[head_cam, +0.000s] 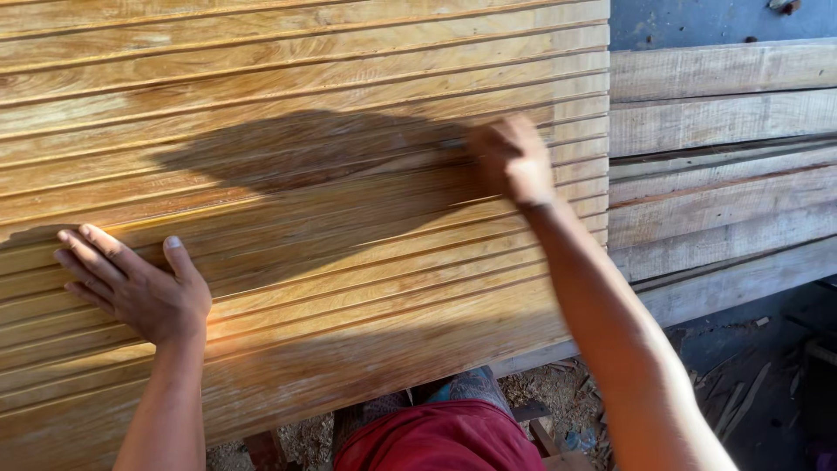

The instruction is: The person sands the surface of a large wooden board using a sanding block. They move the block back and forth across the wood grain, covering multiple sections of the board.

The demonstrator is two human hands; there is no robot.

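We've got a big grooved wooden panel [305, 201] filling most of the view, golden-brown, long parallel grooves running left to right with a slight tilt; it sits directly in front of us, its lower edge above our lap, and whatever carries it is hidden. Behind and to the right is a stack of rough grey planks [724, 166], well apart from the work spot. Below, the ground [575, 410] is littered with wood chips and scraps. Our left hand [135, 288] lies open and flat on the panel near its left side, fingers spread, bracing it. Our right hand [514, 161] is closed in a fist near the panel's right edge, pressed to the surface at a groove; it's blurred, and something small and dark pokes out on its left side, but we can't tell what it is. Judgement: looks like rubbing or working along a groove. To do that well we'd follow the groove line rather than cut across it, keep pressure even, keep the left palm firmly down so the panel doesn't shift, and mind the right edge so the fist doesn't slip off. Shadow falls across the middle, so we'd check that patch closely. Containers: none visible, nothing to report inside any.
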